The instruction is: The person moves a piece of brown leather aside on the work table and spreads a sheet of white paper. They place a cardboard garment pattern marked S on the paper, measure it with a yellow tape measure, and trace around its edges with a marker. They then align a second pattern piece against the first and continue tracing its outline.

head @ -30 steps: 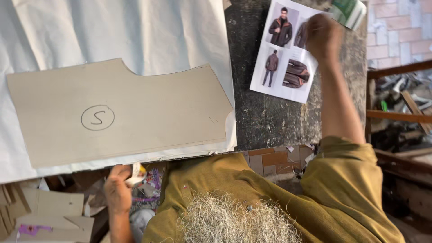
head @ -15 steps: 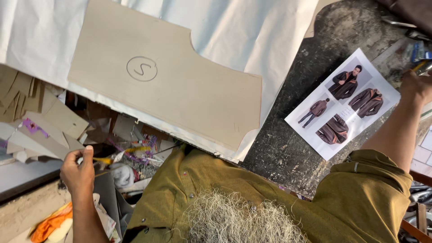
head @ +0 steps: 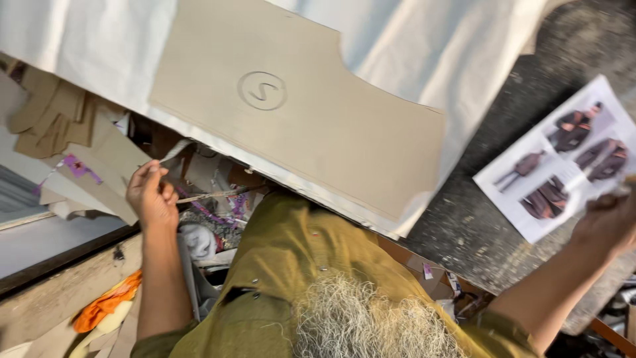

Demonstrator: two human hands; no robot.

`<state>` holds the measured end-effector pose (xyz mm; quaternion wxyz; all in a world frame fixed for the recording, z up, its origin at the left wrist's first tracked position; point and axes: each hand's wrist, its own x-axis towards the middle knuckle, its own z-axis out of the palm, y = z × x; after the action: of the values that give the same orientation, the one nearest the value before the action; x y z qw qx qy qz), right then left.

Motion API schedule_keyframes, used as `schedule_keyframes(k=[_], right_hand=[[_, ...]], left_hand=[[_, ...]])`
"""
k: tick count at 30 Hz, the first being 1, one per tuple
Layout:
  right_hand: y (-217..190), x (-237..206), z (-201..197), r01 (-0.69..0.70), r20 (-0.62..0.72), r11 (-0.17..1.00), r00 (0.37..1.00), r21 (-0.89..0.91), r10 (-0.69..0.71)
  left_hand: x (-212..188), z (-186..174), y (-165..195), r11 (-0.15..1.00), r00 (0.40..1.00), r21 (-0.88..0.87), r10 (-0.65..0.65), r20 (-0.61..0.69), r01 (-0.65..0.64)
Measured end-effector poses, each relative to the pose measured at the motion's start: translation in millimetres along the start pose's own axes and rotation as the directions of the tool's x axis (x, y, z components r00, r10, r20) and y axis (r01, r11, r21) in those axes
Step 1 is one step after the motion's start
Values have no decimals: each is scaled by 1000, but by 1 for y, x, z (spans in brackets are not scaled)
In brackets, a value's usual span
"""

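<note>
Your left hand (head: 151, 195) curls half-closed, empty, below the worktop edge near the flat beige cardboard pattern piece (head: 291, 106). Your right hand (head: 606, 222) rests on the printed garment sheet (head: 563, 159); its grip is unclear.

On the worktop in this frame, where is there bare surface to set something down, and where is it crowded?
Bare dark tabletop lies between the white fabric under the cardboard pattern and the photo sheet at the right hand. Below the table edge, around the left hand, scraps and cardboard offcuts crowd everything.
</note>
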<state>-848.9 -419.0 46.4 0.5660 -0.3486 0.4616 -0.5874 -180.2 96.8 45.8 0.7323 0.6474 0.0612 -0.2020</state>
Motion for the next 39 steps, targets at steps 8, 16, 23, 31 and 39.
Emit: schedule_keyframes(k=[8,16,23,31,39], right_hand=[[64,-250,128,111,-130,978,982,-179,-135],[145,-338,330,110,386,907,920,-407,62],[210,-369,497,464,875,774,424,-430,233],[228,-395,567,523,918,759,296,-388,264],[244,-403,597,556,896,702,286,-445,340]], left_hand=[[143,-48,-6,998,874,-56,-45,-483,21],[227,-24,65,411,647,558,689,328,-721],[250,87,94,-45,392,400,121,912,-915],[270,95,65,-178,292,296,50,955,-938],[275,93,52,-115,331,341,97,939,-933]])
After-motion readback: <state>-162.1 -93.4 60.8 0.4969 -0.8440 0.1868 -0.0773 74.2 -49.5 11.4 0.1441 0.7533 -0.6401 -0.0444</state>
